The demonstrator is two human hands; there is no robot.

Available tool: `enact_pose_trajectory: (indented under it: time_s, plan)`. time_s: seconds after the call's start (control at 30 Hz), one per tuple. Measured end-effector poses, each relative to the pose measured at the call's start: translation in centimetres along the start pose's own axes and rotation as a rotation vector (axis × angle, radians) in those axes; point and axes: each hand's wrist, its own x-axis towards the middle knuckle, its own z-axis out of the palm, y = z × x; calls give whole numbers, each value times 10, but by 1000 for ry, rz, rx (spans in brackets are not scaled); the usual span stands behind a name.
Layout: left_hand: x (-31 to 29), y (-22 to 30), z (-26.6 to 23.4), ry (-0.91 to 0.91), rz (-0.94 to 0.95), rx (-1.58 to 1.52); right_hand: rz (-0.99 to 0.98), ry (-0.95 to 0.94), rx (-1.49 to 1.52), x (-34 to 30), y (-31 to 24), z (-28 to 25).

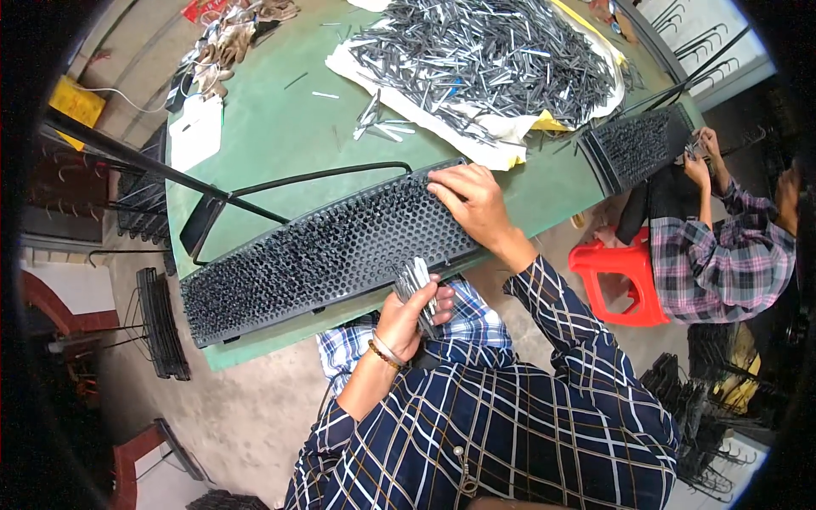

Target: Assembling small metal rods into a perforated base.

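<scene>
A long black perforated panel [365, 246] lies across the near edge of the green table. Short dark strips stand upright in its holes, densely at the left and along the far side. Holes toward the right and near side show bare. My left hand [404, 321] is closed around a bundle of thin grey and black strips [414, 280], just off the panel's near edge. Over the panel's right end is my right hand [476, 202], its fingers bent together and down at the holes; whatever they pinch is hidden.
A big heap of loose strips [501, 68] lies on a white sack at the table's [280, 119] far side, with a few strips scattered beside it. Gloves [225, 51] lie far left. A co-worker [714, 255] sits at the right by a red stool [620, 280] and another panel [642, 149].
</scene>
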Motion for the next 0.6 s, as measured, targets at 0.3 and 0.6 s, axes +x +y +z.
enact_pose_trajectory:
  time_s: [0.3, 0.6]
  plan:
    - [-4, 8, 7, -57, 45, 22, -71, 9, -128, -4, -25, -16]
    - [-6, 8, 16, -37, 110, 63, 738, -546, 740, -40, -43, -27]
